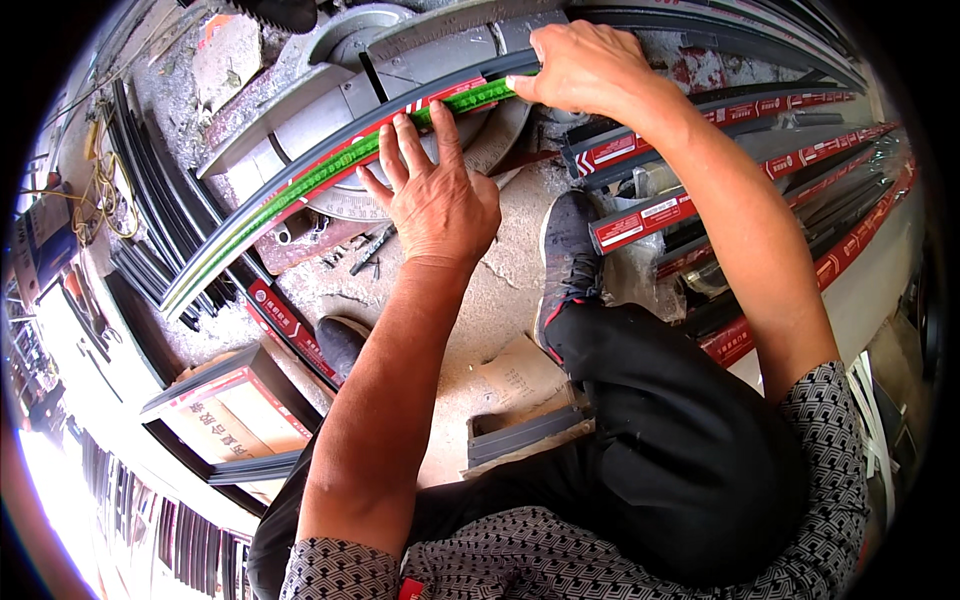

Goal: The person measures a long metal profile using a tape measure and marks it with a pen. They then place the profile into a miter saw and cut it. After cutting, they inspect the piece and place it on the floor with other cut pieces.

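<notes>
A green tape measure blade point(345, 160) lies along a long dark profile strip point(300, 165) with red film on it. The strip crosses the grey metal base of a mitre saw point(335, 195), which has a curved angle scale. My left hand point(435, 205) rests its spread fingertips on the tape and strip, near the middle. Farther right, my right hand point(590, 70) pinches the tape's end between thumb and bent fingers, against the strip. That thumb lies over the green tip; its other fingertips are partly hidden.
Red-labelled dark profiles point(650, 218) lie in a stack at right. Black strips point(165, 180) are bundled at left, beside a framed carton point(235, 410). A dark toothed part point(275, 14) shows at the top edge. My shoe point(572, 245) stands near the saw base.
</notes>
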### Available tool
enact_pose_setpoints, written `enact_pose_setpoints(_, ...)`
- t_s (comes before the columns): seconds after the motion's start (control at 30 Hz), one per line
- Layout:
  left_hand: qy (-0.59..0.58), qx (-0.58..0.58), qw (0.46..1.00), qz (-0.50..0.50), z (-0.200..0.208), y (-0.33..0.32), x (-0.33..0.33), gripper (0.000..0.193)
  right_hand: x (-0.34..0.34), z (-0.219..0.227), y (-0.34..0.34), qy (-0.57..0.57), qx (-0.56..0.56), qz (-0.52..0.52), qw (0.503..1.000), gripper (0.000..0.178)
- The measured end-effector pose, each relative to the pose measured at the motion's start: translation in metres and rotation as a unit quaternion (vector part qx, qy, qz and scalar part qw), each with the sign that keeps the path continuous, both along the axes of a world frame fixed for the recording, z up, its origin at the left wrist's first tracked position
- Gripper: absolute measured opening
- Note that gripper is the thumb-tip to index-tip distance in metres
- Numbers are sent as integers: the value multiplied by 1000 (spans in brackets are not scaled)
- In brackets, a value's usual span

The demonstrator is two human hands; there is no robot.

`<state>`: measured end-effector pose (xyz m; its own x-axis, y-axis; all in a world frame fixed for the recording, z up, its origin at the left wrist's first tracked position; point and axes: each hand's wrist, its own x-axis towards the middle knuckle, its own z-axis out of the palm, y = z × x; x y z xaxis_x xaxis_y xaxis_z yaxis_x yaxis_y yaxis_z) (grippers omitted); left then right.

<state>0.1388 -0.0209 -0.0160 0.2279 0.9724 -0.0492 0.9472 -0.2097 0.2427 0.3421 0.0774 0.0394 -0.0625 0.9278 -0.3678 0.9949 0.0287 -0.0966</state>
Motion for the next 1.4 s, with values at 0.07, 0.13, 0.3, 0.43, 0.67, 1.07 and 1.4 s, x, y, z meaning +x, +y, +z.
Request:
enact_pose_setpoints(0.07, -2, -5, 1000, 1, 1, 0, 0, 90, 0, -1, 0, 2, 9, 0, 1000, 52)
enact_pose_setpoints(0.13, -1, -7, 1000, 1, 1, 1, 0, 90, 1, -2, 0, 2, 5, 0, 1000, 52)
enact_pose_setpoints(0.3, -6, -10, 1000, 3, 1, 1, 1, 90, 0, 1, 2, 4, -21, -7, 1000, 53)
enact_pose_setpoints(0.43, -8, -4, 1000, 4, -1, 0, 1, 90, 0, 0, 2, 7, -28, -9, 1000, 55)
enact_pose_setpoints(0.67, -12, -4, 1000, 2, -1, 0, 1, 90, 2, -2, 2, 7, -32, -6, 999, 55)
enact_pose_setpoints(1.07, -4, 2, 1000, 3, -2, 0, 1, 88, 1, -1, 1, 1, -23, -12, 1000, 55)
enact_pose_setpoints(1.4, 39, 7, 999, -2, -4, 1, 2, 93, -3, 6, -7, 9, 5, -28, 1000, 58)
